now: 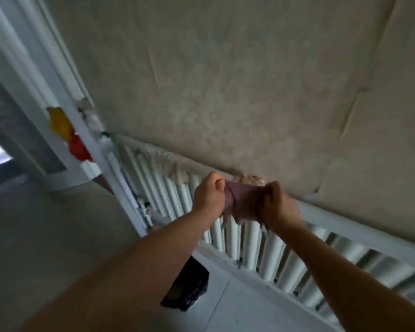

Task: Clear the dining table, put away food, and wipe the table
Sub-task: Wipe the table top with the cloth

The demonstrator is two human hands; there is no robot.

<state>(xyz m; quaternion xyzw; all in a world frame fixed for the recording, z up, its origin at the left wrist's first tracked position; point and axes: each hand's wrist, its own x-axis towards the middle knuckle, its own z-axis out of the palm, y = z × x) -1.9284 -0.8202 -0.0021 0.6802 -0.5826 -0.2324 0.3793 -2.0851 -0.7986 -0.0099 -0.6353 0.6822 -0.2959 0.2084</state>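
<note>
left hand (207,195) and right hand (279,207) each grip an end of a pink cloth (240,197) above a white radiator (271,250).

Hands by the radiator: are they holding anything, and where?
A pink cloth: the left hand grips its left end, the right hand its right end.

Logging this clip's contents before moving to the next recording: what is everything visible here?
pink cloth: one, pink, held over the radiator
radiator: one, white, ribbed, along the wall
beige fabric: one piece, draped on the radiator's top
wall: beige, patterned, behind
door frame: white, left
yellow patch: one, on the frame
red patch: one, below the yellow
dark object: one, black, on the floor, unidentifiable
left hand: grips the cloth's left end
right hand: grips its right end
</note>
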